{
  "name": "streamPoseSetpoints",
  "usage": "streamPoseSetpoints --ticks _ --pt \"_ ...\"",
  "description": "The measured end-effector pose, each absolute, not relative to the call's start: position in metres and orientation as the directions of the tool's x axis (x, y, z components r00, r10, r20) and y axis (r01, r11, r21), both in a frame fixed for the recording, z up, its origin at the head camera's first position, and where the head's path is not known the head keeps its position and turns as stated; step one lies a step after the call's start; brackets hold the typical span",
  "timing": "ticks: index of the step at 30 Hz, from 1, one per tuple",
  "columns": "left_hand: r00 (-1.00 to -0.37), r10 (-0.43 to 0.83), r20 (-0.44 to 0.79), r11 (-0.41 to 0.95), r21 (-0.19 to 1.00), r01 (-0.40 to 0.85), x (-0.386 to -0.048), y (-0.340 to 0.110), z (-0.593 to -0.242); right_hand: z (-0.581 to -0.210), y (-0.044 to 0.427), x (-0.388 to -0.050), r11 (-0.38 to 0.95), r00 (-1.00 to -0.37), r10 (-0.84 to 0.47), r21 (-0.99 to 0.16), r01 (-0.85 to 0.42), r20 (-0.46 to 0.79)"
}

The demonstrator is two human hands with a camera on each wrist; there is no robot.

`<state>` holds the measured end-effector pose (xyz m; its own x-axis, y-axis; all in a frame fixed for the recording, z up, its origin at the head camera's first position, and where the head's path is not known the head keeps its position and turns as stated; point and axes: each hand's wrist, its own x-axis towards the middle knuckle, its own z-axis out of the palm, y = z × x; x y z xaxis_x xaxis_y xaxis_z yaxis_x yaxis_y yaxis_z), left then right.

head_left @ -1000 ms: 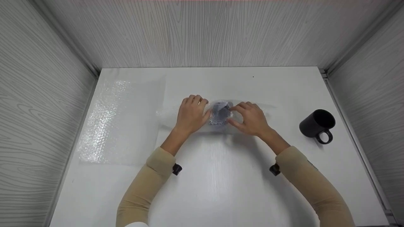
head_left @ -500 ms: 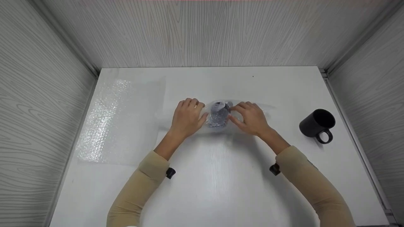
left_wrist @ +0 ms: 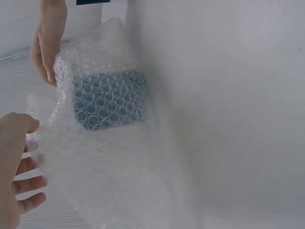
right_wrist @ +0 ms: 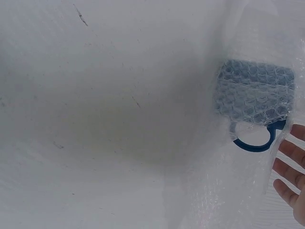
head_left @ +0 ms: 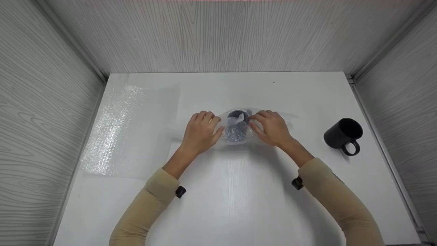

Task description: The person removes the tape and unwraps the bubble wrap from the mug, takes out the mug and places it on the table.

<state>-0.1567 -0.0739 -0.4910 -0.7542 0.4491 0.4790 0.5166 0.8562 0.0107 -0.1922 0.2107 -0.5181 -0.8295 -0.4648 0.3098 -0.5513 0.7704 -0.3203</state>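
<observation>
A dark mug stands inside a sheet of bubble wrap, its dark opening partly covered by a white flap of wrap. Part of the mug's handle sticks out past the wrap in the right wrist view. My left hand holds the wrap's edge left of the mug, thumb on one side and fingers on the other. At the mug's right side, my right hand pinches the wrap between thumb and index finger; its other fingers look fairly straight.
A bare black mug stands at the right of the white table, handle toward the front. Another bubble wrap sheet lies flat on the left. Wood-grain panels border the back and both sides.
My left hand has moved left and slightly toward me, away from the wrapped mug. More of the mug's dark opening and front shows through the wrap. The right hand has barely moved.
</observation>
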Motion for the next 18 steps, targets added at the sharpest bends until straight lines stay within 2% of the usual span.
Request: streamPoseSetpoints --ticks 8,18 --pt "-0.7 0.483 0.526 0.836 -0.04 0.547 -0.146 -0.078 -0.497 -0.519 0.211 -0.193 0.759 -0.812 -0.477 -0.308 -0.573 0.336" --pt "-0.685 0.517 0.514 0.817 -0.057 0.574 -0.132 -0.083 -0.501 -0.521 0.212 -0.194 0.774 -0.811 -0.482 -0.273 -0.571 0.331"
